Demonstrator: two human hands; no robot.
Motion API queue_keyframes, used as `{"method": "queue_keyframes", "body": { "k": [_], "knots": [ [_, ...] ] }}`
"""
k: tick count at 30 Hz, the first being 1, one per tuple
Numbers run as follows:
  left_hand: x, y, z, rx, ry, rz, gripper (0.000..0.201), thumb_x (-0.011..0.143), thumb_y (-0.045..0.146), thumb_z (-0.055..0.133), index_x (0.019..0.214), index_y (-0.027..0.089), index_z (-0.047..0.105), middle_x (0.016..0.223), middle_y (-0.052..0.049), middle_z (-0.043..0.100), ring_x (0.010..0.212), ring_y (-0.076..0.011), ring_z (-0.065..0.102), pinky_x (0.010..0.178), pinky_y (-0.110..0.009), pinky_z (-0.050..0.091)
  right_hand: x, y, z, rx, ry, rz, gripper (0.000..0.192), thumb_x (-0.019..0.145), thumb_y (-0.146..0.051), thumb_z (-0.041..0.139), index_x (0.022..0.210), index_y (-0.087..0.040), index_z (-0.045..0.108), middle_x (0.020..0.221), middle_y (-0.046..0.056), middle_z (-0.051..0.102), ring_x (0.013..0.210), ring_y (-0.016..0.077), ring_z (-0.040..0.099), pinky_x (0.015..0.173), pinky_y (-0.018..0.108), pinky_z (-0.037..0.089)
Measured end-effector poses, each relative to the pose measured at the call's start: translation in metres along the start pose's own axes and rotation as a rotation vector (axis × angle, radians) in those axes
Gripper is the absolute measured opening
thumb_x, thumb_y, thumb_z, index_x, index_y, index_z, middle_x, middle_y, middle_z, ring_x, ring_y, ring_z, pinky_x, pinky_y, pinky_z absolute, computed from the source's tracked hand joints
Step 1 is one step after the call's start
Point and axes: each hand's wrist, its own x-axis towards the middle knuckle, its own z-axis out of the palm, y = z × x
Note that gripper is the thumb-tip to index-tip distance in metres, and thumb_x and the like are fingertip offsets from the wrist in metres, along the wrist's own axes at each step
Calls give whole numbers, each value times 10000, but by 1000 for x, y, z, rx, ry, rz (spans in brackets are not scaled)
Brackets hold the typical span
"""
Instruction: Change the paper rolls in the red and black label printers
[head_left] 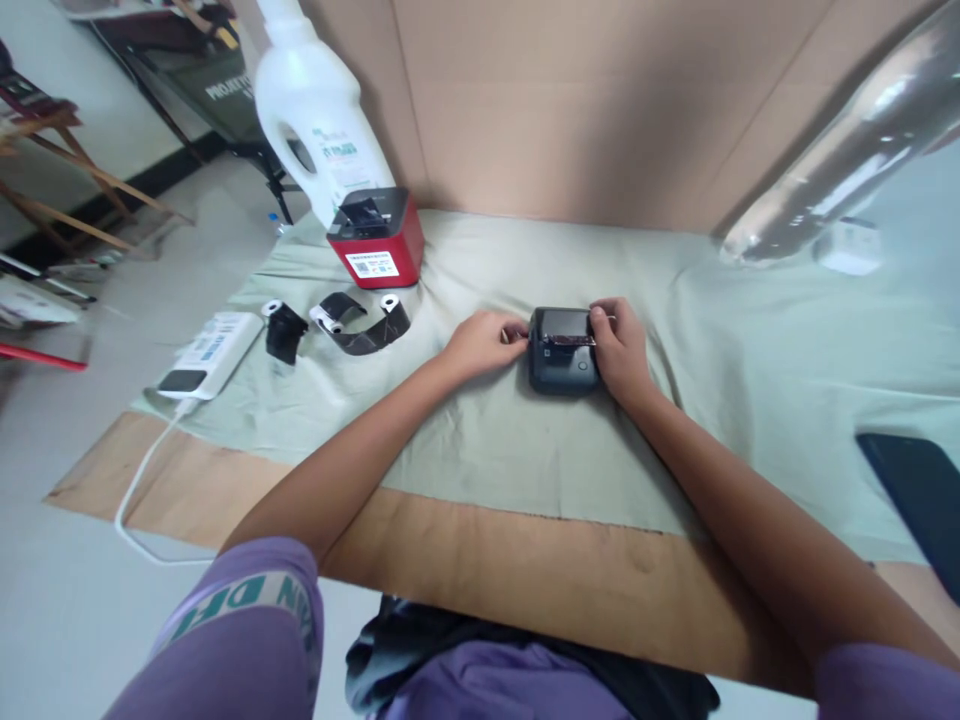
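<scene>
A makeshift workroom is indicated: a cloth-covered table is backed by a cardboard partition at twelve o'clock; a lettered chair is noted at ten o'clock.

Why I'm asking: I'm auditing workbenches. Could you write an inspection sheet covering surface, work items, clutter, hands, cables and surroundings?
Surface: creased pale green cloth over a brown board.
Work items: small black device, probably a portable printer.
Clutter: red box, white jug, black strips with white cores, likely white power bank, smartphone, shiny plastic package.
Hands: right hand grips the device; left hand at its left edge, contact unclear.
Cables: white cable from the power bank, drooping past the board.
Surroundings: tan panel behind; dark chair, upper left.
</scene>
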Motion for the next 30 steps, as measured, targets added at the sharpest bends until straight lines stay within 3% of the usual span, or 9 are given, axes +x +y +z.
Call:
{"method": "queue_keyframes", "body": {
  "k": [4,9,20,30],
  "knots": [
    [5,-8,7,-220,10,-27,200,834,278,598,892,157,746,815,-35,718,720,-133,605,679,-239,446,0,-1,-1,-2,-8,9,239,952,-438,468,952,-219,564,906,41,635,838,197,573,826,360,457],
    [13,-10,14,-457,-92,-164,157,808,221,549,723,142,654,668,-10,624,601,-108,539,601,-235,414,0,0,-1,-11,-9,7,258,951,-460,463,953,-224,566,912,42,639,854,205,573,849,371,459],
    [20,8,9,-502,-136,-324,141,761,138,533,635,147,594,620,-28,591,551,-107,500,556,-243,390,4,11,3,-6,12,-33,247,921,-456,456,920,-231,559,937,60,659,885,221,583,869,380,457],
    [13,18,7,-553,-80,-335,129,771,134,561,645,143,587,642,-15,597,577,-94,525,508,-195,357,6,15,3,-18,17,-56,321,877,-524,429,889,-226,549,936,80,666,877,234,576,858,391,453]
  ]
}}
